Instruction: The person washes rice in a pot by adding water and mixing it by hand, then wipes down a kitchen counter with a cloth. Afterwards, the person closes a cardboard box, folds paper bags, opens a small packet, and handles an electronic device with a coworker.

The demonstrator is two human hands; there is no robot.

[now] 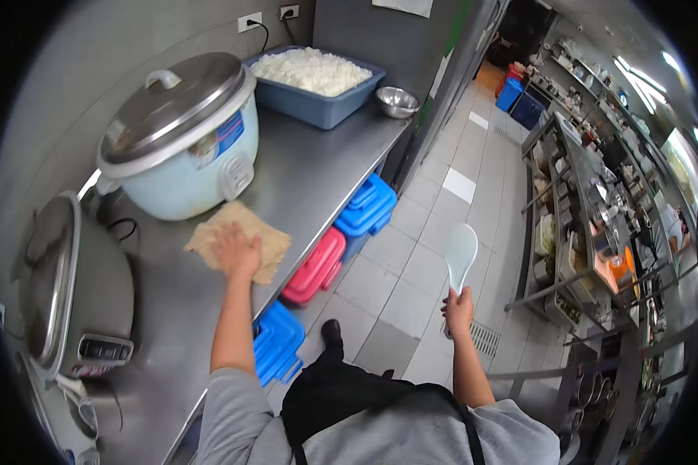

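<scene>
My left hand (236,249) lies flat with fingers spread on a tan cloth (270,246), pressing it to the steel counter (178,287). Just beyond the cloth stands a large light-blue rice cooker (186,174) with its metal lid on. Out over the floor, my right hand (458,308) is wrapped round the handle of a pale rice paddle (461,252), its blade pointing up.
A blue-grey tub (318,110) heaped with white rice (312,71) and a metal bowl (398,101) sit at the counter's far end. A second cooker (93,287) stands at left. Blue and red lidded bins (316,266) are below. Shelving (554,209) lines the right.
</scene>
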